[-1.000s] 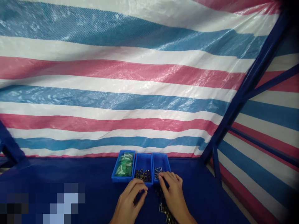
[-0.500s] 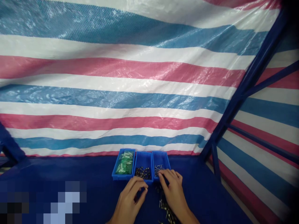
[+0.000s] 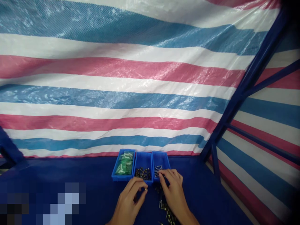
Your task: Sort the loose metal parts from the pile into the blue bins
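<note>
Barely moved: left hand (image 3: 130, 197), pinching 1 part (image 3: 146, 188) | right hand (image 3: 172, 186), grip unclear | 3 bins (image 3: 143, 160)

A glossy, creased sheet (image 3: 140, 68) striped red, white and blue hangs at twelve o'clock, a slanting dark-blue post (image 3: 243, 89) with braces (image 3: 274, 78) is noted at three, similarly striped sheeting (image 3: 269, 111) shows beyond it toward four, and a second post (image 3: 10, 147) is partly visible near nine.

Tiny brass-coloured pc. (image 3: 146, 188), prob. metal, in bare L hand (image 3: 131, 198): too small to ID. Loose slim brass-toned metal fasteners (image 3: 168, 214): part hidden by bare R hand (image 3: 172, 189), cut at btm.
</note>
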### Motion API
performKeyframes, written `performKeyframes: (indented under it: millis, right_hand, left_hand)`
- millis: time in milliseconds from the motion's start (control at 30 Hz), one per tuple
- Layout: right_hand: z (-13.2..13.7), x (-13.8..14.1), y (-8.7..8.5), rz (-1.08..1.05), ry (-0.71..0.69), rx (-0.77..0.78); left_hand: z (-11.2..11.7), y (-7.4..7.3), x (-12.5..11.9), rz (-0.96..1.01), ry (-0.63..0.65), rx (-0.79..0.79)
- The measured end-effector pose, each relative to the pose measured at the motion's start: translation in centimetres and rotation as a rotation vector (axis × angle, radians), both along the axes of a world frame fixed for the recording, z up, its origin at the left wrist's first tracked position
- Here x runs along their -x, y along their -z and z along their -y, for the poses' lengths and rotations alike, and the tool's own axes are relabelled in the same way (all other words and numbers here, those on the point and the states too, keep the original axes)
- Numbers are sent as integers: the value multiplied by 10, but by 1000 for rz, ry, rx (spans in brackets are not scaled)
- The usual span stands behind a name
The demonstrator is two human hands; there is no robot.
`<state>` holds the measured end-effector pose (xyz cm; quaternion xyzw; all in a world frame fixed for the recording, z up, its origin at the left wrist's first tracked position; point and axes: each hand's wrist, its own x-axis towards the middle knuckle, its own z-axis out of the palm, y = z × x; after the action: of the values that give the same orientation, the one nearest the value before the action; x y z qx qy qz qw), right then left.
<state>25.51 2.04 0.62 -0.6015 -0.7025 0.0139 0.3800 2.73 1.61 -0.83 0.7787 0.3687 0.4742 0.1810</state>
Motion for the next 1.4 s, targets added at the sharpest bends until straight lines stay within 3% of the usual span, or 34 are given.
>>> performKeyframes:
  millis: [400,933,1400]
  right_hand:
    - [-1,0,0,-11,0,9]
    - [0,-1,1,-23,-14,37]
    - [-1,-1,5,-28,-13,2]
  left_hand:
    - [1,-3,0,-6,24,-28]
    - [1,-1,0,1,40,59]
    - [0,5,1,-2,33,72]
